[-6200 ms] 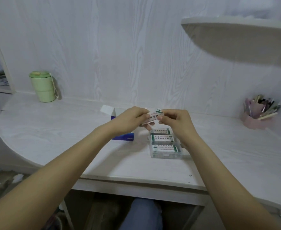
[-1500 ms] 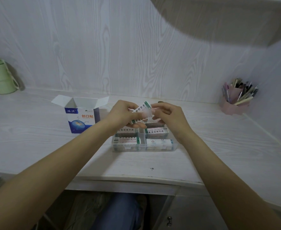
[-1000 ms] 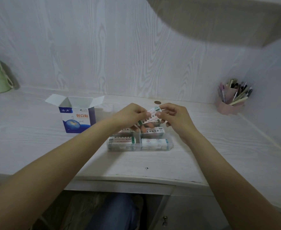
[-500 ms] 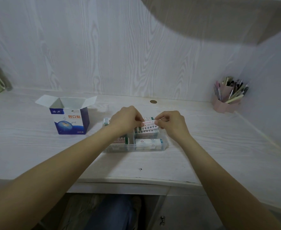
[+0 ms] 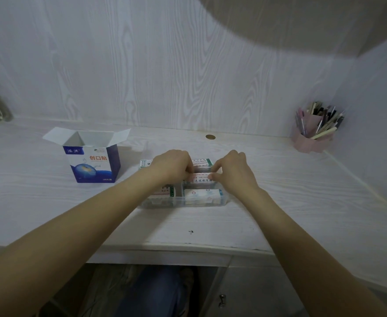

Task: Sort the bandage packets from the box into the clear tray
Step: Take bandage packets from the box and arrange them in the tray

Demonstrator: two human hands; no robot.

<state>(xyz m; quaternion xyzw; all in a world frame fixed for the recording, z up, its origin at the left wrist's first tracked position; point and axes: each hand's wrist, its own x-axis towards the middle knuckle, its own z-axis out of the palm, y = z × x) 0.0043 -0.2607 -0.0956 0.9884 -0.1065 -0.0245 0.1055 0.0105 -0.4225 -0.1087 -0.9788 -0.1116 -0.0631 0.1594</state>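
At the centre of the frame our left hand [image 5: 173, 165] and right hand [image 5: 234, 171] each pinch one end of a flat white bandage packet with green-edged print [image 5: 201, 176], holding it low over the middle right compartment of the clear plastic tray [image 5: 225, 201], where more packets already lie. The blue and white cardboard box with its flaps open [image 5: 94, 160] stands on the pale wood-grain bench [image 5: 302, 202] left of the tray, apart from it. A pink pen holder [image 5: 311, 138] sits at the right of the frame.
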